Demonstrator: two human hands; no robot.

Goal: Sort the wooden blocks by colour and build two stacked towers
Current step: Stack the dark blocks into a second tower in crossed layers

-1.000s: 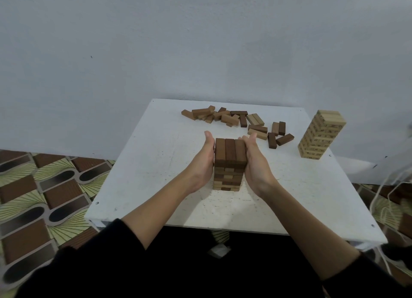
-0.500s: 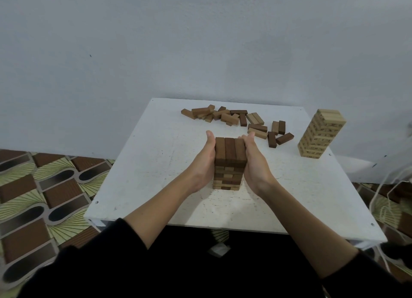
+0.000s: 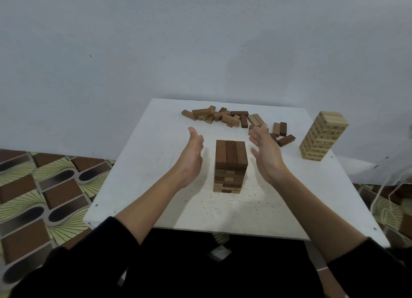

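White bench (image 3: 142,164), and the dark tower (image 3: 231,166) stands between your released grips, left hand (image 3: 191,157) and right hand (image 3: 265,152), both clear. Next layer, I'd say: loose blocks (image 3: 225,117) lie just beyond your fingertips.

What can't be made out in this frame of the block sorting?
- Dark tower, head view: its far side and the exact number of layers; the low courses are too small to count.
- Loose blocks: overlapping, and the right hand covers some, so no count.
- Light tower: the marks on its blocks are too small to read.
- Table: its legs are hidden under the top.
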